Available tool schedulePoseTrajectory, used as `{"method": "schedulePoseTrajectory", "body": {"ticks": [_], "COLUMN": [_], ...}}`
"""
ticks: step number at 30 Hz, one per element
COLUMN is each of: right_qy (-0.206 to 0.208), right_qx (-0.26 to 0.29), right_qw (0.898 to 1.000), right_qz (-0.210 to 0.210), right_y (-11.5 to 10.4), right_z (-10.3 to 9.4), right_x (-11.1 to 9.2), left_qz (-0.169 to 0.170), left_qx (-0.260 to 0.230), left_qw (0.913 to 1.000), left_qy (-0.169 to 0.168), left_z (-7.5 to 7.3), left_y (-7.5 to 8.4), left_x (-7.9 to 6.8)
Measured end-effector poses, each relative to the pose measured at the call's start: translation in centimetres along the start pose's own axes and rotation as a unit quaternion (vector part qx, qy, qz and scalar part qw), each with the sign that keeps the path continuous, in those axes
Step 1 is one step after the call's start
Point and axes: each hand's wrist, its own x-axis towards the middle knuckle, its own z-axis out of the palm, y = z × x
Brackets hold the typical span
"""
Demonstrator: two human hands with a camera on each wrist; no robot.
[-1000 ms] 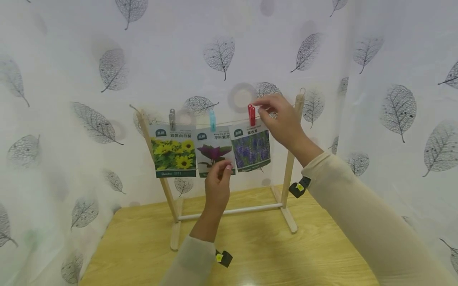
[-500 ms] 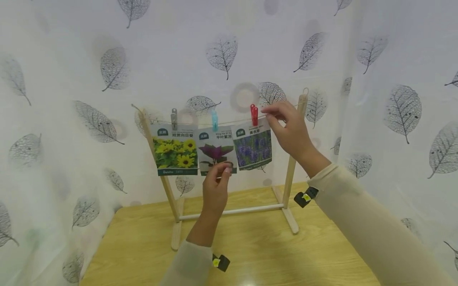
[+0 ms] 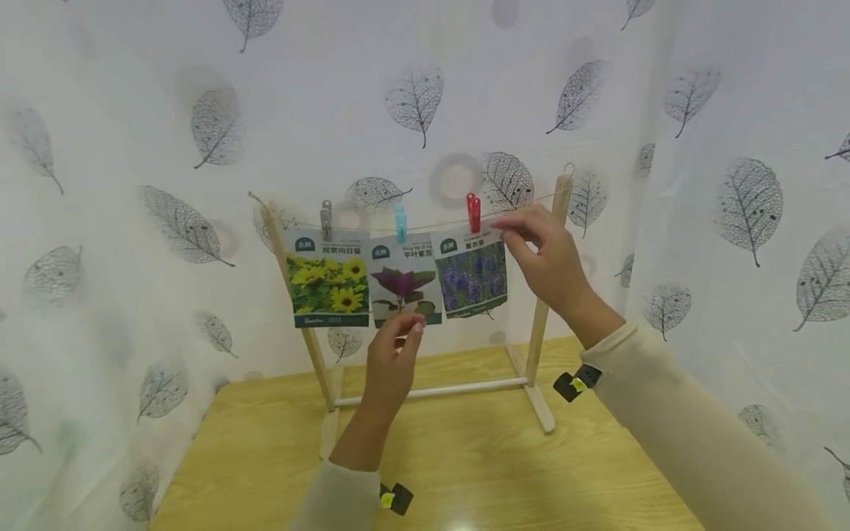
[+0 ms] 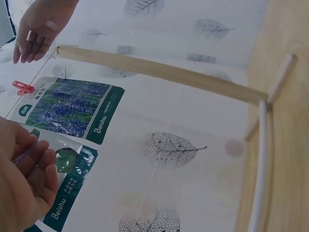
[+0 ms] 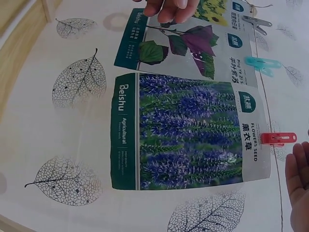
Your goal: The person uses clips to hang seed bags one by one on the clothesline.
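Three seed packets hang side by side from a string (image 3: 518,210). A grey clothespin (image 3: 327,219) holds the sunflower packet (image 3: 328,284), a light blue clothespin (image 3: 401,223) the purple-leaf packet (image 3: 402,276), and a red clothespin (image 3: 474,214) the lavender packet (image 5: 188,130), slightly tilted. My left hand (image 3: 392,361) is at the purple-leaf packet's lower edge, fingers loosely bent, overlapping it in the head view. Beside the lavender packet's upper right corner is my right hand (image 3: 551,254), off the red clothespin, its fingers relaxed with nothing between them.
The string runs between two wooden posts (image 3: 541,332) joined low down by a white rod (image 3: 465,387). This stand is on a wood-grain table (image 3: 505,464), close to a white curtain (image 3: 319,110) with leaf prints behind it.
My right hand has moved away from the red clothespin, down and to the right. My left hand has lowered slightly and shifted left. The packets stay hanging.
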Motion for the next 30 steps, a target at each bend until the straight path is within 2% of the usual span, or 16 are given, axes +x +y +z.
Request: {"method": "schedulePoseTrajectory", "body": {"ticks": [6, 11, 19, 27, 30], "right_qy": [-0.007, -0.009, -0.013, -0.018, -0.024], "right_qx": [0.02, 0.015, 0.018, 0.039, 0.044], "right_qw": [1.0, 1.0, 0.999, 0.999, 0.999], "right_qz": [0.004, 0.011, 0.027, 0.02, 0.018], "right_y": [0.3, 0.4, 0.5, 0.4, 0.3], "right_z": [0.1, 0.2, 0.5, 1.1, 1.4], "right_x": [-1.5, -2.6, -4.1, -5.2, -5.6], "left_qz": [0.018, 0.033, 0.048, 0.068, 0.065], "left_qx": [0.034, 0.052, 0.064, 0.109, 0.119], "left_qw": [0.9992, 0.9981, 0.9967, 0.9916, 0.9907], "left_qy": [-0.01, -0.005, -0.007, -0.008, -0.011], "left_z": [-0.6, -0.9, -1.3, -2.0, -2.2], "left_y": [0.2, 0.4, 0.4, 0.0, 0.0], "left_x": [-0.7, -1.2, -2.1, -2.9, -3.2]}}
